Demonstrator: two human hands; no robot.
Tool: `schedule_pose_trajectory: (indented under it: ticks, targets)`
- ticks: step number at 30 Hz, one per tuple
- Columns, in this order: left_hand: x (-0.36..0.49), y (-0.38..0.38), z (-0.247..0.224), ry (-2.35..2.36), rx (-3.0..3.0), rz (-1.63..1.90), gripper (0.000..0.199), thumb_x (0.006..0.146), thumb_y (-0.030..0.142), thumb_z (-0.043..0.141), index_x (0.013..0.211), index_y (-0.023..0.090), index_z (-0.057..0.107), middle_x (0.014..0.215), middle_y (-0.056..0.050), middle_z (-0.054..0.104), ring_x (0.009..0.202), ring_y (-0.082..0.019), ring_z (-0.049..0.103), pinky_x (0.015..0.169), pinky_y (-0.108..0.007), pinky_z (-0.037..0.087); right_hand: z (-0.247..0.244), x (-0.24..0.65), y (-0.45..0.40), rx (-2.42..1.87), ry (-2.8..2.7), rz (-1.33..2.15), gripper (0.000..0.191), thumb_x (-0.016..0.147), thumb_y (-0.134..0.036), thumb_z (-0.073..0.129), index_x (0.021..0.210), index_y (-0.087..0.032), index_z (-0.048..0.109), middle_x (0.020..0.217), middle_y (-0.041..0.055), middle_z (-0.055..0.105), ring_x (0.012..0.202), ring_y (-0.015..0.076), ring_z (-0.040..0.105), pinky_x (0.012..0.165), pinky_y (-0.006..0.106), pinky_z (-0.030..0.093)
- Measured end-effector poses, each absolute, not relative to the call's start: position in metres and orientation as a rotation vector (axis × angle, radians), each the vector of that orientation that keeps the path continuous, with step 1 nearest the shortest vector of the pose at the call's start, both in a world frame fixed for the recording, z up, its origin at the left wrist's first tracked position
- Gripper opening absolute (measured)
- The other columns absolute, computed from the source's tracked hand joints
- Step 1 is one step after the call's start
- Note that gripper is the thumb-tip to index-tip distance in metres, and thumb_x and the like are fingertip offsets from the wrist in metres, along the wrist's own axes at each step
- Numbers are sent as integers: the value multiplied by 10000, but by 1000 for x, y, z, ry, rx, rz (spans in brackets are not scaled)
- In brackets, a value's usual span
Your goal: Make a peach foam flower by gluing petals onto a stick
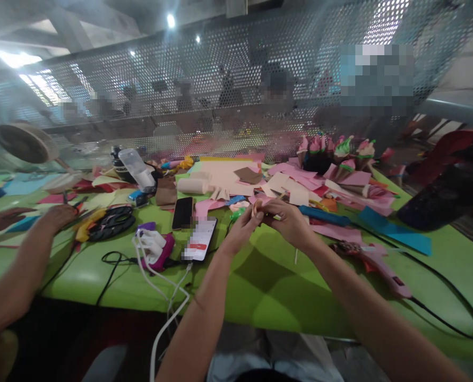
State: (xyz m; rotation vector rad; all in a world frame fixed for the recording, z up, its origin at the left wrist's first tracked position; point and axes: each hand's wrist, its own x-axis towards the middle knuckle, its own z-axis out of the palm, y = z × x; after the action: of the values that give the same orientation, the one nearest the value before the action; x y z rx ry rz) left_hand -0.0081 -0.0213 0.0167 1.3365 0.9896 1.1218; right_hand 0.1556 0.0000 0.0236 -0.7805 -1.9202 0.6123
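Observation:
Both of my hands meet above the green tabletop (268, 302), closed round a small rolled piece (256, 208) in brown and pale pink. Its edge shows between my fingers, and the rest is hidden. My left hand (242, 228) pinches it from the left. From the right, the fingers of my right hand (286, 218) press on it. Just behind my left hand lies a bright green bit (237, 213). Pink and cream sheets (290, 185) are heaped beyond my hands. A pink glue gun (385, 270) lies to the right of my right forearm.
Left of my hands are two phones (182, 213) and a purple power strip with white cables (154, 249). At far left, a co-worker's hand (59, 216) holds scissors. Cone-shaped ice-cream pieces (343, 151) stand at the back right. A black cord (455, 289) loops at right.

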Motion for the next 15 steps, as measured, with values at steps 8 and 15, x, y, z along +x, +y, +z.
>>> schedule_pose_trajectory:
  ticks: [8,15]
  targets:
    - [-6,-18,12,988,1328,1134,563,809,571,667,1276,256,640,717,24,518,664,-114,420,625,-236,353,29,160,0,-773,-1919,555,139,861,-296,669,762,-228,737,811,50,677,763,200,641,714,331,530]
    - [-9,-15,7,985,1297,1089,620,824,610,630,1317,234,607,713,22,522,633,-98,410,584,-233,322,33,163,-1,-780,-1956,580,79,844,-223,681,778,-214,723,838,52,686,793,199,658,719,314,526]
